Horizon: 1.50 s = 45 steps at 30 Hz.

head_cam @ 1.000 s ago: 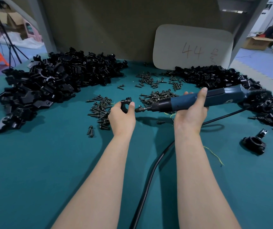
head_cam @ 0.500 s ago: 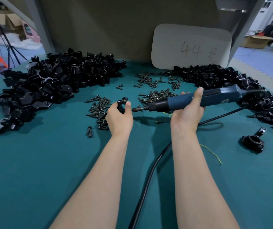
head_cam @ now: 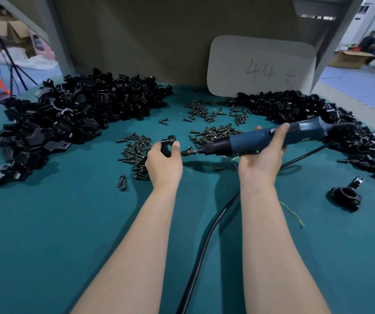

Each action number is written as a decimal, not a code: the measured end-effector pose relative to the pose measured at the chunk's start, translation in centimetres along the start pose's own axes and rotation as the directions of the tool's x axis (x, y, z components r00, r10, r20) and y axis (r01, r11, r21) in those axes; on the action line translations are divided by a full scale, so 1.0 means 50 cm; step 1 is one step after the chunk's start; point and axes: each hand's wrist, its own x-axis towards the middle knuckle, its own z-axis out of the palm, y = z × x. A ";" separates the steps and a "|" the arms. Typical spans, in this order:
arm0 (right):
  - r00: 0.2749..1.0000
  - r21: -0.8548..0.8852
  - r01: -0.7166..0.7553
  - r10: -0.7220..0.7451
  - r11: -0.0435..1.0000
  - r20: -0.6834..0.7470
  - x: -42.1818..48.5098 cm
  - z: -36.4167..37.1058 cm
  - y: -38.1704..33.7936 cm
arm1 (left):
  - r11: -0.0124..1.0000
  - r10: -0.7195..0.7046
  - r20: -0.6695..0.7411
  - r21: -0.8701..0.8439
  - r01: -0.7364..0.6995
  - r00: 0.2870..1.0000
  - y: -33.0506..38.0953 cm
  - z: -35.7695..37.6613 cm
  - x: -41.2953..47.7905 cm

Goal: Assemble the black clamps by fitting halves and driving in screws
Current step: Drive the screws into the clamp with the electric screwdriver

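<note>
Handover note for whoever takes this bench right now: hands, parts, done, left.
Left hand grips a clamp.
Right hand holds the electric screwdriver, bit aimed at that clamp, close to the left thumb.
Parts: black pieces heaped far left, a second heap far right, loose screws between them.
Done: one assembled clamp lies at the right.
Left: drive the screw into the held clamp (whether it is seated cannot be told), then work through the heaps.
</note>
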 end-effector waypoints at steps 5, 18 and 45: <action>0.999 0.017 -0.027 0.027 1.000 -0.022 0.009 -0.010 -0.011 | 1.000 0.001 -0.017 -0.004 -0.002 1.000 -0.002 0.001 0.004; 0.981 0.179 -0.176 0.188 0.968 -0.053 0.020 -0.027 -0.020 | 1.000 -0.001 -0.027 0.003 0.001 1.000 0.002 -0.002 0.001; 0.999 -0.005 0.034 -0.034 0.999 -0.008 0.012 -0.014 -0.012 | 0.999 0.015 -0.020 0.035 -0.015 1.000 0.008 -0.006 -0.003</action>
